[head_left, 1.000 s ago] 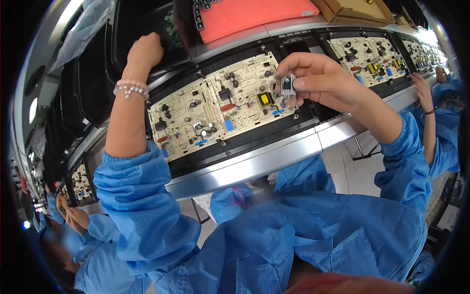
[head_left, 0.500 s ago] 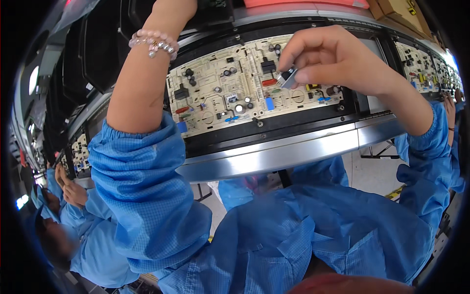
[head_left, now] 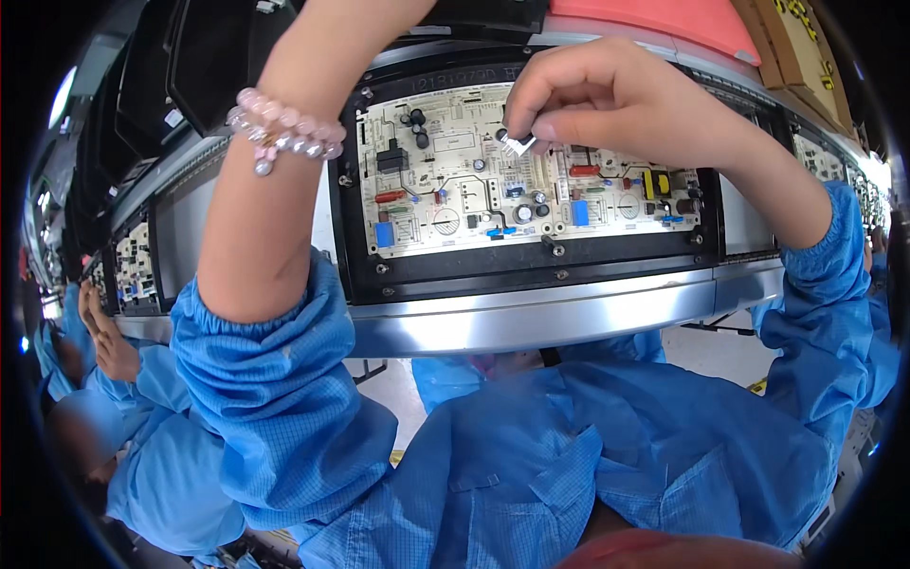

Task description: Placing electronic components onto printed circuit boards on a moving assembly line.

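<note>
We are seating a part on a white circuit board point(head_left: 531, 180) that lies in a black carrier frame point(head_left: 531, 270) on a silver conveyor rail point(head_left: 540, 318). Our right hand point(head_left: 607, 95) is curled closed above the board's upper middle, its fingertips point(head_left: 536, 128) pinching a small silvery component point(head_left: 518, 144) that touches or nearly touches the board; we cannot tell which. The insertion looks under way, not finished. The next move, in our judgement, calls for lining the component's legs up with their holes and pressing straight down.

Our left forearm, with a pink bead bracelet point(head_left: 284, 128), rises left of the board and leaves the picture at the top. The left hand is out of view, so we cannot tell its state. The component's legs are hidden under the fingers. Left of the board, another person's hand point(head_left: 104, 337) shows near a second, smaller-looking board point(head_left: 133, 275).
</note>
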The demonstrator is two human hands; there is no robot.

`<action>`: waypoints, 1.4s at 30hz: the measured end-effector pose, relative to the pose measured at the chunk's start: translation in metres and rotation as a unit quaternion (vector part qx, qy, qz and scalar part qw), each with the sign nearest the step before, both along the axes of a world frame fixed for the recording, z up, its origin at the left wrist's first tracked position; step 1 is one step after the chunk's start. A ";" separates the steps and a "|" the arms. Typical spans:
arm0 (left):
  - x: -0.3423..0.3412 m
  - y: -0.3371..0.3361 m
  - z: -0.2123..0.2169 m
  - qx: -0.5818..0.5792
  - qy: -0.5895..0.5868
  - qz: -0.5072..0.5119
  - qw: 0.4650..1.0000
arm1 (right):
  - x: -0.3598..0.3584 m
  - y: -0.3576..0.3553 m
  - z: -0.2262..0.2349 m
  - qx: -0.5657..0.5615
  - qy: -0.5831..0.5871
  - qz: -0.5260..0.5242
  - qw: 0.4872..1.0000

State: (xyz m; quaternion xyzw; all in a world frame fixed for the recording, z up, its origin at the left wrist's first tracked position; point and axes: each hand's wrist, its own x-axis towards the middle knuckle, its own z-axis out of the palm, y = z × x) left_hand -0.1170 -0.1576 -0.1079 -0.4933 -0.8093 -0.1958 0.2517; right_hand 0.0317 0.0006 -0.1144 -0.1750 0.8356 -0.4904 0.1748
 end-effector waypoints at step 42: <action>0.040 -0.104 -0.055 0.184 -0.342 -0.076 0.919 | -0.012 -0.047 0.016 0.282 0.208 0.095 0.932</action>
